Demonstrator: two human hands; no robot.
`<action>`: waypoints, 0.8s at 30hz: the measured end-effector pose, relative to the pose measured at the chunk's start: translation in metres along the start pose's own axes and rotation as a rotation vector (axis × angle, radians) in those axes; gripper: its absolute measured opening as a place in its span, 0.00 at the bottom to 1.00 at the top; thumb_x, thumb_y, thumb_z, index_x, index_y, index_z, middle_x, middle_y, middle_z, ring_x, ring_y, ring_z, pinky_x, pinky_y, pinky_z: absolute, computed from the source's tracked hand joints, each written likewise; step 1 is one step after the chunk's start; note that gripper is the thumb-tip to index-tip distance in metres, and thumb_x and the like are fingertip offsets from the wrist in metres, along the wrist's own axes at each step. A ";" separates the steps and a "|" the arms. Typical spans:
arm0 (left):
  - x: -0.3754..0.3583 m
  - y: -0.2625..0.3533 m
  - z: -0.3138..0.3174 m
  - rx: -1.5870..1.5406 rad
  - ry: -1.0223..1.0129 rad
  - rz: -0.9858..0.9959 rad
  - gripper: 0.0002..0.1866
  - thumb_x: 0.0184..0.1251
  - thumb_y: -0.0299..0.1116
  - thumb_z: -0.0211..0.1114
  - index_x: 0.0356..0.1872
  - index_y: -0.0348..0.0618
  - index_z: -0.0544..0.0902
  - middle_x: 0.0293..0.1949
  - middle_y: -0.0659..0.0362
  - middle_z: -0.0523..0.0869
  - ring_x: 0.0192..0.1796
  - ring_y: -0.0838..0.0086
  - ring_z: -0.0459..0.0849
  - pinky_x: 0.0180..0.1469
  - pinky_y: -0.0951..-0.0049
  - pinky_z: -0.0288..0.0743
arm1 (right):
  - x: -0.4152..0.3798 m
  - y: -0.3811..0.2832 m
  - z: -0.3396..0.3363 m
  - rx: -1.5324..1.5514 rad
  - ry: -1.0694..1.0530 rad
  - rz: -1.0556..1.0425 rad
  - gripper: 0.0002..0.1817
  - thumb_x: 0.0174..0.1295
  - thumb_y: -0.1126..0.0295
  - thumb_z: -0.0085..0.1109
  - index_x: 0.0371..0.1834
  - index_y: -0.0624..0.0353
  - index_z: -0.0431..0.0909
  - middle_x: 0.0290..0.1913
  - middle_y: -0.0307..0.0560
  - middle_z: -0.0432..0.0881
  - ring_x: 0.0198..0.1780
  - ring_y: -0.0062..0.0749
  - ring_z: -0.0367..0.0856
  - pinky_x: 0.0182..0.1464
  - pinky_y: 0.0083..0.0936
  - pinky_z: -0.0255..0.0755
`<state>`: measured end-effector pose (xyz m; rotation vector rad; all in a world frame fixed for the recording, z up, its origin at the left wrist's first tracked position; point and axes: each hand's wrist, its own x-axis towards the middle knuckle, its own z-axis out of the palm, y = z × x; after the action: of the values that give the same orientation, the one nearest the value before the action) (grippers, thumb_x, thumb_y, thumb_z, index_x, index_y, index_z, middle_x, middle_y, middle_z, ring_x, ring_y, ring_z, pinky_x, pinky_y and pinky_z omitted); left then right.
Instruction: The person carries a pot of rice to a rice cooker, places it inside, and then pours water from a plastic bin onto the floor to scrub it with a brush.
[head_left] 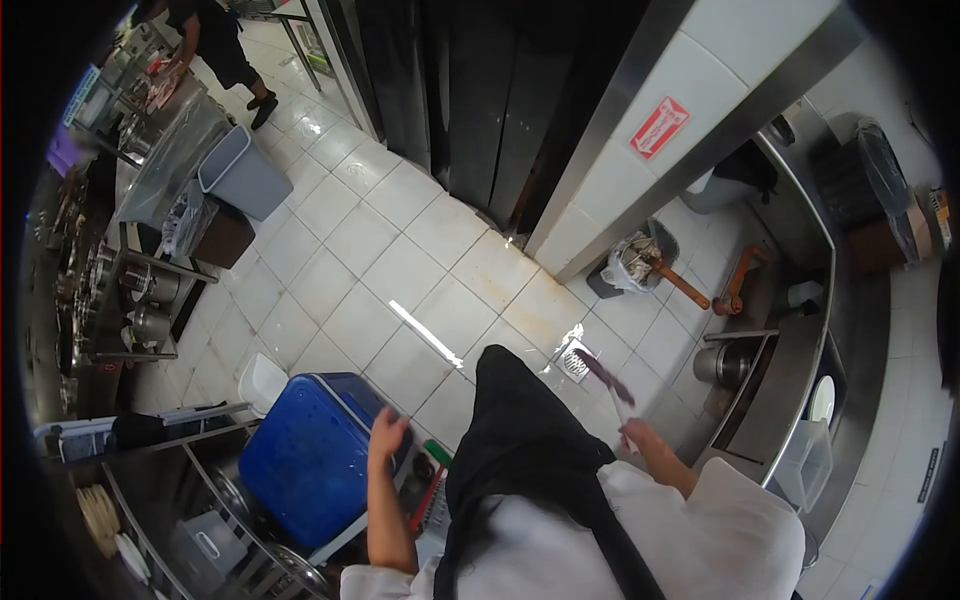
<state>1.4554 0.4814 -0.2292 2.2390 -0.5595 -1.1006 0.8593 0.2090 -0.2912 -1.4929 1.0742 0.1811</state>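
My right hand is closed round the pale lower end of a long, narrow tool with a dark end. It is held out over the floor to my right, slightly blurred, and I cannot tell its exact kind. My left hand is raised beside the right edge of a large blue bin, fingers loosely curled in with nothing visible in them. Below that hand, near my apron, are a green-handled item and a red-handled item.
Wire shelving stands at my left. Ahead are a grey bin and a person in dark clothes at a counter. A lined waste bin stands by the tiled pillar. Along the right runs a steel counter. A drain marks the tiled floor.
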 end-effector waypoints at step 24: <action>0.354 -0.065 -0.192 0.324 -0.228 -0.326 0.25 0.61 0.34 0.65 0.58 0.33 0.75 0.49 0.43 0.85 0.53 0.56 0.84 0.56 0.63 0.75 | 0.806 -0.451 0.098 0.411 0.465 -0.399 0.05 0.57 0.74 0.64 0.35 0.59 0.79 0.31 0.42 0.80 0.33 0.25 0.78 0.36 0.18 0.73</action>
<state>1.8214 0.3806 -0.3787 2.5653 -0.5038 -1.5371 1.6657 -0.1841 -0.5313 -1.3639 1.0646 -0.6586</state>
